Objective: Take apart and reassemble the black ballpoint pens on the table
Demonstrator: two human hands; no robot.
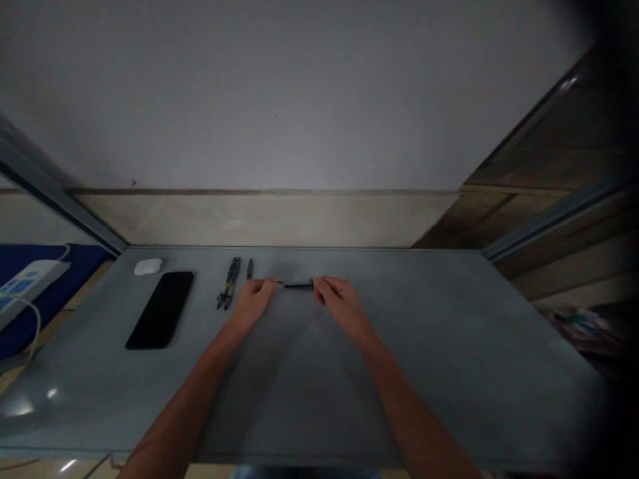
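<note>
A thin dark pen [298, 286] lies level between my hands, over the middle of the grey table [449, 332]. My left hand [255, 299] pinches its left end, where a small yellowish part shows. At the right end, the closed fingers of my right hand [339, 298] hold the dark part. Just beyond my left hand is another dark pen [250, 269], partly hidden by that hand. To its left, dark pens [229, 283] lie side by side on the table.
A black phone [160, 310] lies on the left of the table, with a white earbud case [148, 267] behind it. A white power strip [30, 286] rests on a blue surface beyond the left edge. A pale wall [279, 219] stands behind the table.
</note>
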